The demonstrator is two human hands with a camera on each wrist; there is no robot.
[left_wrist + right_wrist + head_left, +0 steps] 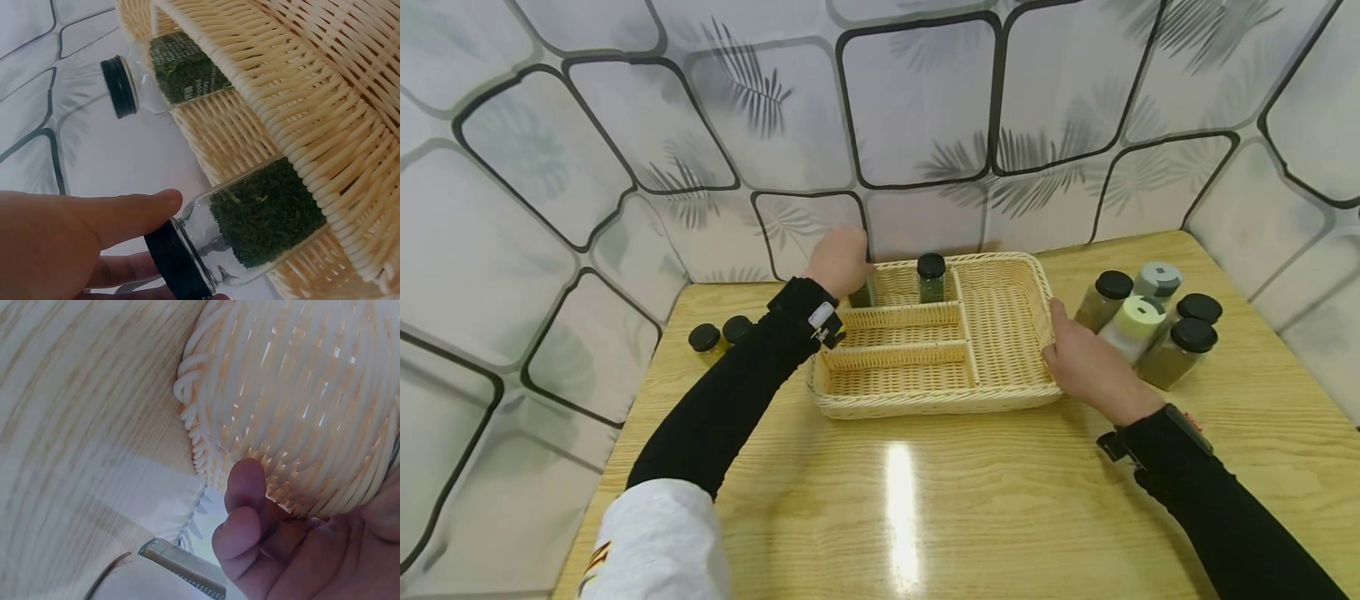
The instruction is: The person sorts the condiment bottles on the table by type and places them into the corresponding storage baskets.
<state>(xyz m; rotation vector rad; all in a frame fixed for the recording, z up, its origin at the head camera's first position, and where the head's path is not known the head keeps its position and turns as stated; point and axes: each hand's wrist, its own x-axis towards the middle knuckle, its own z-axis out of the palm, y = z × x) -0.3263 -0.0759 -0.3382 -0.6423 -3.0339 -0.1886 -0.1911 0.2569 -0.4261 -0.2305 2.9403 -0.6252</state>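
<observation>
I make out the basket [1007, 325] as woven wicker, or plastic strands made to resemble it, ribbed and rough with a soft sheen. On my left wrist feed, the herb jar [265, 212] looks smooth, clear and glossy; I can't tell glass from plastic. Its lid [177, 259] I read as smooth plastic or coated metal, fairly matt. The desk [1015, 500] shows wood grain, glossy enough to return a bright streak. The black sleeve [722, 400] looks like matt cloth; the wall covering [917, 108], smooth, lightly creased sheeting.

The outstretched left hand [838, 262] pinches; right hand [1093, 365] grips.
</observation>
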